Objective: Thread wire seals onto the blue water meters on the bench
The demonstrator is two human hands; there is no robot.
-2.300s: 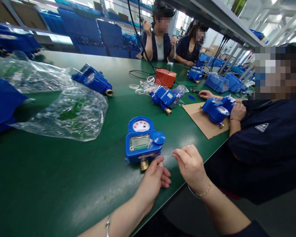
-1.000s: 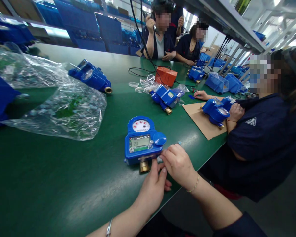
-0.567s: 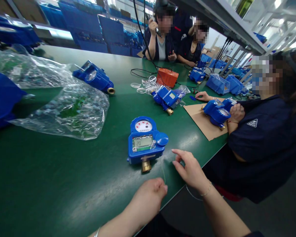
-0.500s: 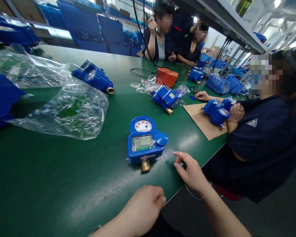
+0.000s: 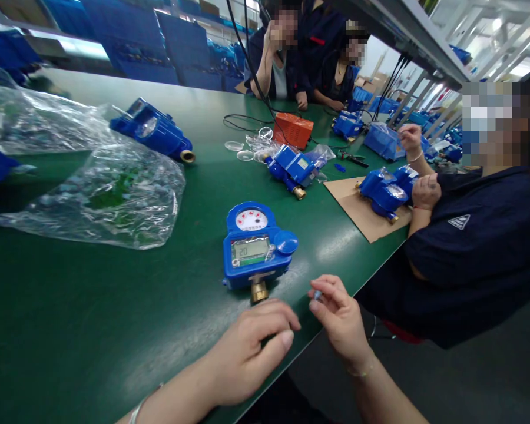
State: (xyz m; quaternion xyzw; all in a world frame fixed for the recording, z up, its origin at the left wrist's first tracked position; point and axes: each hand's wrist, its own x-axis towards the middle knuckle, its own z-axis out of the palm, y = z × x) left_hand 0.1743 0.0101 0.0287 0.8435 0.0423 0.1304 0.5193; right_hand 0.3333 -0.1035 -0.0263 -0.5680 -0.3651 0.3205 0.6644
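A blue water meter (image 5: pixel 256 250) lies on the green table in front of me. It has a round dial with red pointers, a lit display, a raised round cap and a brass fitting. Just below that fitting is my left hand (image 5: pixel 258 347), its thumb and fingers apart with nothing seen between them. My right hand (image 5: pixel 338 315) is to the right of the meter, over the table edge. Between its thumb and fingers sits a small pale-blue piece (image 5: pixel 317 294), too small to name.
Clear plastic bags (image 5: pixel 132 194) of small parts lie at left, near another blue meter (image 5: pixel 152 129). An orange box (image 5: pixel 292 131), clear discs (image 5: pixel 245 155) and a further meter (image 5: pixel 291 168) stand ahead. A co-worker (image 5: pixel 468 235) sits at right by a meter on cardboard (image 5: pixel 348 203).
My left hand has opened from a pinch and moved up toward the meter; the thin green thread beside it no longer shows. My right fingers have closed further. The co-worker's far hand has risen.
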